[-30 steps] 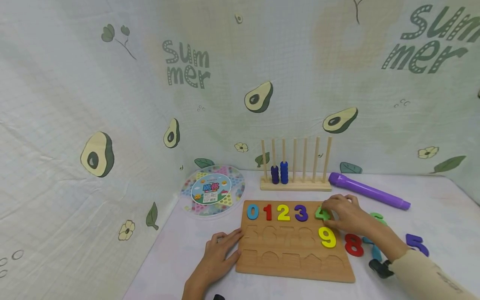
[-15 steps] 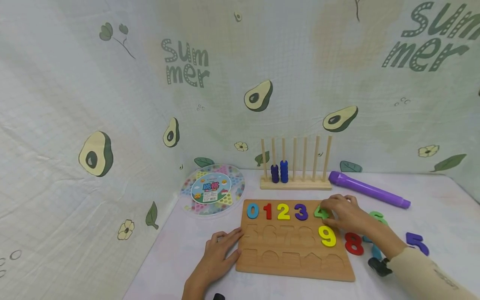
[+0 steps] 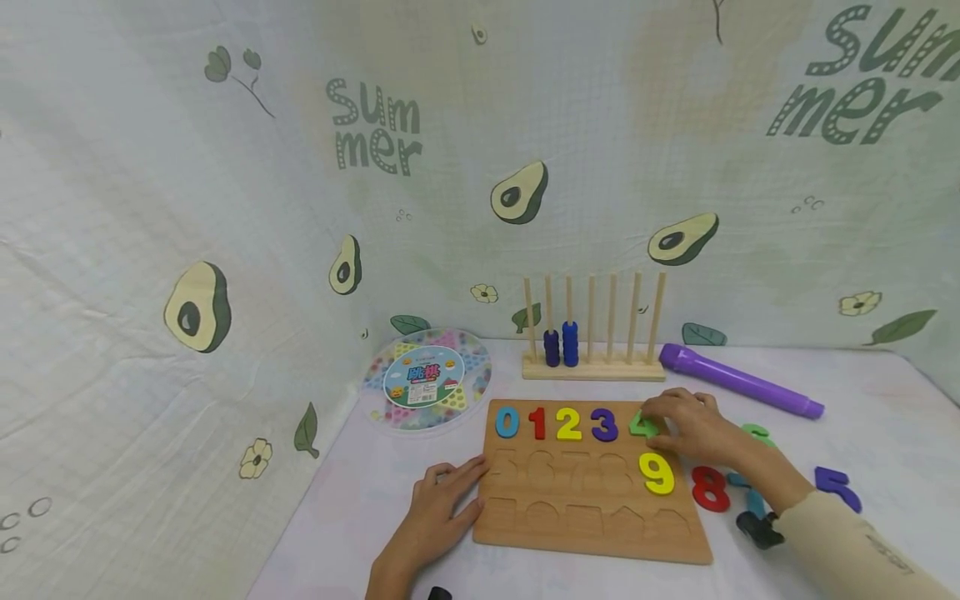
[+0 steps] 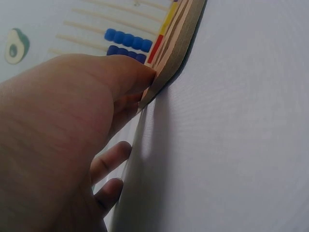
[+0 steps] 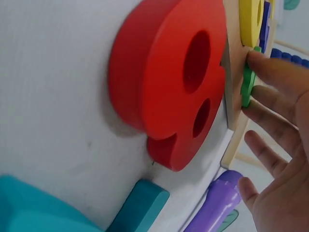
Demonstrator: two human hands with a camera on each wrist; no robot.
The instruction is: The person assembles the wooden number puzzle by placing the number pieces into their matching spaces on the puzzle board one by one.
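Note:
A wooden number board (image 3: 585,542) lies flat on the table. Along its top row are the blue 0 (image 3: 497,423), red 1 (image 3: 537,425), yellow 2 (image 3: 568,432) and purple 3 (image 3: 612,429). My right hand (image 3: 693,429) pinches the green 4 (image 5: 248,79) at the row's right end, thumb on one side and fingers on the other, partly covering it. Below it, the yellow 9 (image 3: 667,475) sits at the second row's right end. My left hand (image 3: 435,508) touches the board's left edge with thumb and fingertips, its fingers fairly straight.
Right of the board lie a red 8 (image 3: 709,488), a teal piece (image 3: 754,502) partly under my forearm, a green piece (image 3: 757,432) and a purple 5 (image 3: 830,479). Behind stand a bead rack (image 3: 592,372), a purple tube (image 3: 742,383) and a round game box (image 3: 476,379).
Both hands keep their places, the right at the green 4 and the left at the board's edge. Only the head view shifts very slightly.

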